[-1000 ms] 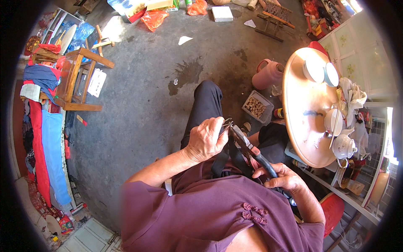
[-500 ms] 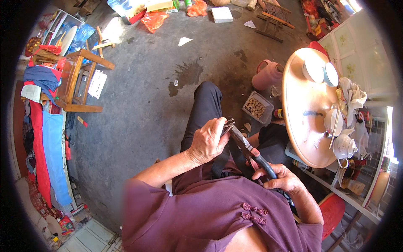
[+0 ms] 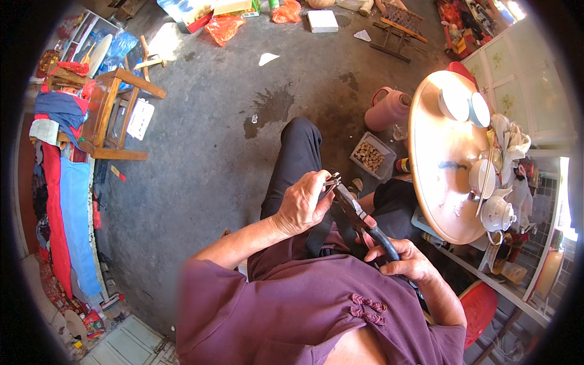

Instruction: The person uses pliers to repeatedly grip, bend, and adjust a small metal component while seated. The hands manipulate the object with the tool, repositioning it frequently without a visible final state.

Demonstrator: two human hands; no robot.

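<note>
Above my lap, my left hand [image 3: 304,201] pinches a small metal piece [image 3: 332,182]; its exact shape is too small to make out. The jaws of large pliers [image 3: 348,202], with worn red and black handles, meet that piece beside my fingertips. My right hand [image 3: 402,261] is wrapped round the pliers' handles, lower and to the right. A black strap [image 3: 318,237] hangs beneath the hands, across my lap between my dark-trousered legs. What lies inside my left fist is partly hidden.
At right stands a round table [image 3: 435,182] with bowls, a teapot [image 3: 496,214] and chopsticks. Below it are a pink flask [image 3: 383,112] and a box of brown pieces [image 3: 371,157]. A wooden chair [image 3: 121,79] and hanging cloths [image 3: 76,219] line the left; bags [image 3: 222,27] lie ahead.
Both hands keep their grip on the metal piece and pliers. My right hand and forearm have shifted very slightly to the left; little else differs.
</note>
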